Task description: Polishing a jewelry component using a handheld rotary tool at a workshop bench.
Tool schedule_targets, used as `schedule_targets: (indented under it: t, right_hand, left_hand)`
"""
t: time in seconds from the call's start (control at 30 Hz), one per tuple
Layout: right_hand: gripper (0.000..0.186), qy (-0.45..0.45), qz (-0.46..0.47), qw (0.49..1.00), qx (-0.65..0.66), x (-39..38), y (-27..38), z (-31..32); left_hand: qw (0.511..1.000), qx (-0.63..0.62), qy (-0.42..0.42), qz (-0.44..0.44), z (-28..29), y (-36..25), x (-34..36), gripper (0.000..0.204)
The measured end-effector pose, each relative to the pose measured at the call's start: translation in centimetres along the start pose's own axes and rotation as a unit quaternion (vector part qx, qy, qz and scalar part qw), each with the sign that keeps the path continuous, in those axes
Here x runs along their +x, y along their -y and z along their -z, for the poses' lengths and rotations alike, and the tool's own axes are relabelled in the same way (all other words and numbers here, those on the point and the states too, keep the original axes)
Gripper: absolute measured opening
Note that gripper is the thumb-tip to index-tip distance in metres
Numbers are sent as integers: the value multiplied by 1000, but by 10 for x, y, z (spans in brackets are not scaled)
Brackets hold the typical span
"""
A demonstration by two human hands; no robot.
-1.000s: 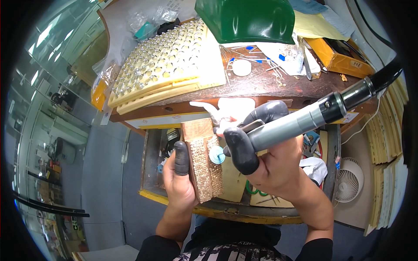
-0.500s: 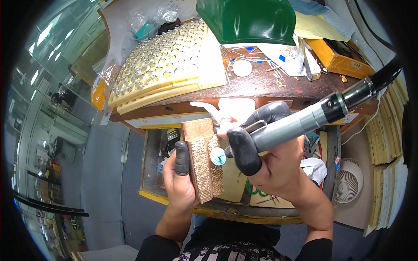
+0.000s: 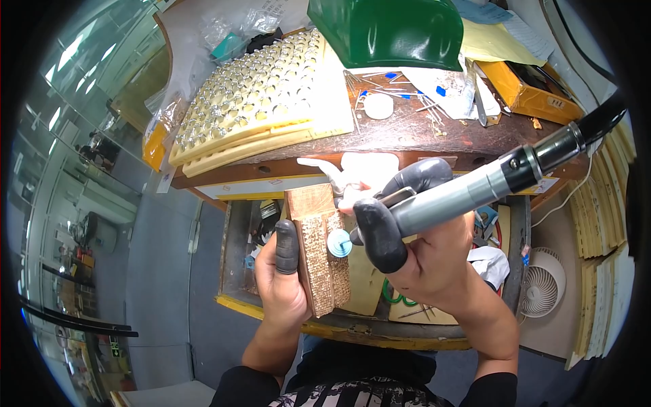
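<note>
In my left hand (image 3: 279, 288) is a wooden brush (image 3: 316, 261), a block tilted upright with rows of short tan bristles. The thumb, in a black finger cot, presses along its left side; the other fingers are hidden behind it. My right hand (image 3: 413, 254), with black cots on thumb and forefinger, grips a grey rotary handpiece (image 3: 464, 197) whose dark cable runs off to the upper right. A small light blue disc (image 3: 339, 243) on the handpiece's tip sits against the right side of the bristles. Whether it is spinning I cannot tell.
Beyond my hands, a bench (image 3: 305, 149) bears yellow trays (image 3: 251, 88) of small shiny round pieces, a green hood (image 3: 390, 34), thin bits (image 3: 397, 88) and an orange box (image 3: 529, 91). Below the brush, an open drawer (image 3: 380, 334) holds tools. A white fan (image 3: 542, 281) stands right.
The brush and my left thumb have shifted very slightly. The disc stays against the bristles, and my right hand holds nearly the same place.
</note>
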State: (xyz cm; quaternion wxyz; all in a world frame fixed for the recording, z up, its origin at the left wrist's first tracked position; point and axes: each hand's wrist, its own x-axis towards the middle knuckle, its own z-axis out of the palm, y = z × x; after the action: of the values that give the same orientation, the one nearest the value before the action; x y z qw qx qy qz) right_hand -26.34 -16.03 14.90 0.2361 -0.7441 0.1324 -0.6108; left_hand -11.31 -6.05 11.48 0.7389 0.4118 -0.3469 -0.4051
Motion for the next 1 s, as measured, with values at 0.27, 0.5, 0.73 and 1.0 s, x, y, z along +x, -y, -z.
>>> schedule_targets:
  t: [0.27,0.5,0.73,1.0]
  right_hand:
    - [10,-11,-23,1000,6,-1,2,-2]
    - [11,-4,-16,1000,10,-1,1,-2]
    - [12,-10,-14,1000,18,-1,0,-3]
    - [11,-11,6,1000,-14,-1,-3,-1]
  left_hand:
    - [1000,17,6,4,0,-1,1,42]
    - [1000,11,11,2,-1,-1,2,42]
    - [1000,7,7,1,-1,0,2,42]
    - [1000,9,0,4,-2,0,1,43]
